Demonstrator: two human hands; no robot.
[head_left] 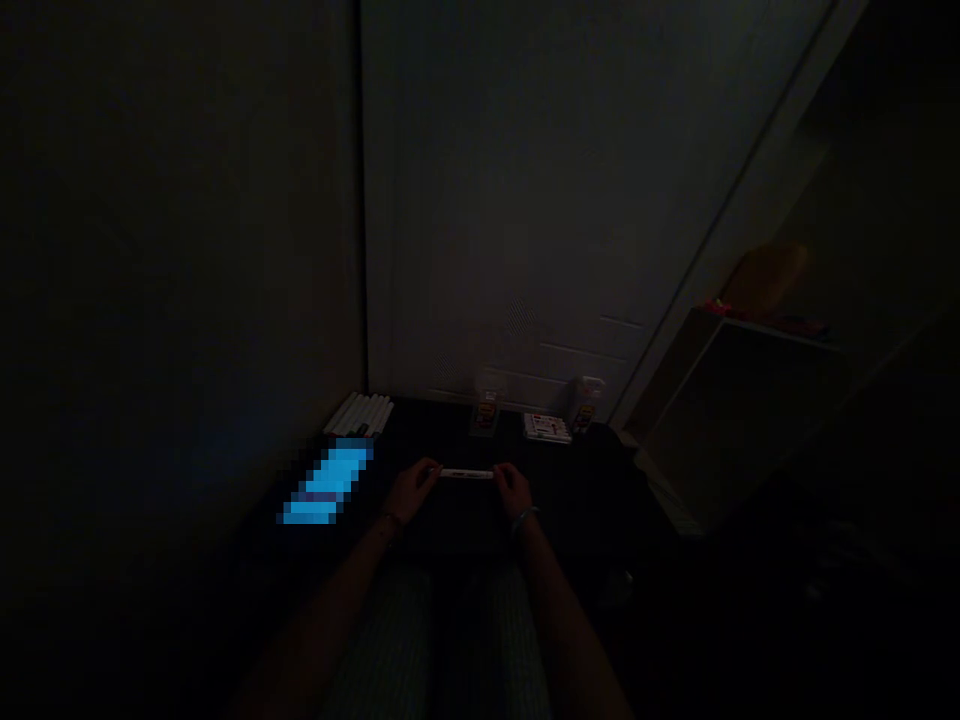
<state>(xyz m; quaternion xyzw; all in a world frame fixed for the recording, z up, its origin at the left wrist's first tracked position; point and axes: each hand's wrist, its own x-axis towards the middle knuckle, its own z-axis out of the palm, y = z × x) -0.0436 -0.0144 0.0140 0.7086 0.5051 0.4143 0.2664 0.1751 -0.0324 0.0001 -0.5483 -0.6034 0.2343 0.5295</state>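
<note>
A white marker pen (466, 474) lies level between my two hands, above the dark table (450, 525). My left hand (417, 487) pinches its left end, and my right hand (513, 488) pinches the other end. Behind them, a row of white markers (547, 428) rests side by side. More white markers (360, 414) lie in a group at the back left. One clear plastic case (487, 408) with a dark label stands at the back middle, and a similar case (586, 405) stands at the back right. The room is very dark, so fine print cannot be read.
At the table's left lies a bright blue pixelated screen (330, 485). A pale panel (525, 220) rises directly behind the table. To the right stands a box-like shelf (720, 400) with an orange-brown thing (769, 278) on top. My legs (397, 630) are below the near edge.
</note>
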